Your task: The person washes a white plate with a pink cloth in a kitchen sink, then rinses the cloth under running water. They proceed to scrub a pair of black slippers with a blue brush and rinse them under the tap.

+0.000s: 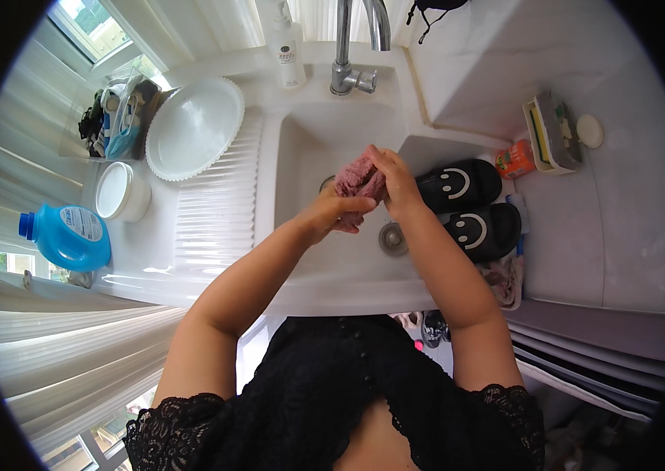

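Note:
A bunched pink cloth point(357, 176) is gripped between both hands above the white sink basin point(309, 253). My left hand point(332, 213) closes around its lower end, thumb lying across it. At its upper right side, my right hand point(396, 179) wraps the cloth with bent fingers. Some of the fabric pokes out below the left hand. Under the right forearm a metal drain strainer point(393, 238) shows in the basin floor. The chrome faucet point(343, 70) stands behind the basin; I see no water running from its spout.
Black slippers point(456, 185) with smiling faces lie right of the basin, near an orange container point(516, 159) and a sponge holder point(547, 135). Left are the ribbed washboard point(214, 218), a white basin point(197, 129), a white tub point(123, 191) and a blue detergent bottle point(70, 238). A pump bottle point(286, 53) stands behind.

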`<move>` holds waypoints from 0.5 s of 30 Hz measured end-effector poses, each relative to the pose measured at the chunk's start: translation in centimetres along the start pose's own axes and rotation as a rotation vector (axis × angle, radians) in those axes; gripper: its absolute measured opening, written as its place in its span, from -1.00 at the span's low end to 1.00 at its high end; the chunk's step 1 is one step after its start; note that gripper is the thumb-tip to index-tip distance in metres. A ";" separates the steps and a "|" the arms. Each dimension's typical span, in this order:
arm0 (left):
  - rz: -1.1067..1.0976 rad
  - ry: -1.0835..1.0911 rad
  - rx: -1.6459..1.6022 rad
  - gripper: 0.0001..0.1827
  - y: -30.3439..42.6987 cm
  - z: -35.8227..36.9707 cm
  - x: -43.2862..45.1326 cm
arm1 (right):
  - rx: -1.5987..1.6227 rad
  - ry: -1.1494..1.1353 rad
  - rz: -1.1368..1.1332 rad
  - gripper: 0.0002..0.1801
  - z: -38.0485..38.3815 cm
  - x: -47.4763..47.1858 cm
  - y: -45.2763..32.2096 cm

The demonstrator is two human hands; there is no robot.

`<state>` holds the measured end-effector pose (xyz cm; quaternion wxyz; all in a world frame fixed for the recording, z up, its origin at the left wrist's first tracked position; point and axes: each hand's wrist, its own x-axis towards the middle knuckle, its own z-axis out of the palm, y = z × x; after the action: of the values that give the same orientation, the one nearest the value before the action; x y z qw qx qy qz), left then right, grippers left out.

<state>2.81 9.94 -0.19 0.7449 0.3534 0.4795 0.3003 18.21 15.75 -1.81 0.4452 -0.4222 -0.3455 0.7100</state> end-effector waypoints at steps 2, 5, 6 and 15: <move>0.103 0.050 -0.267 -0.51 0.8 -1.1 -0.7 | -0.231 0.058 0.084 -0.73 -1.4 0.1 -0.1; 0.271 0.125 -0.341 -0.55 0.9 -2.2 -0.5 | -0.548 0.145 -0.064 -0.52 -4.1 3.1 0.4; 0.309 0.179 -0.337 -0.56 0.3 -2.6 0.2 | -0.645 0.217 -0.209 -0.47 -3.7 4.8 -0.2; 0.381 0.040 -0.414 -0.55 2.2 -1.3 2.3 | -0.807 0.238 -0.267 -0.52 -0.3 16.0 -8.2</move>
<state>2.17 13.31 0.10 0.7219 0.2713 0.3476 0.5334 17.35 33.54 0.53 0.3692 -0.5929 -0.5928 0.4009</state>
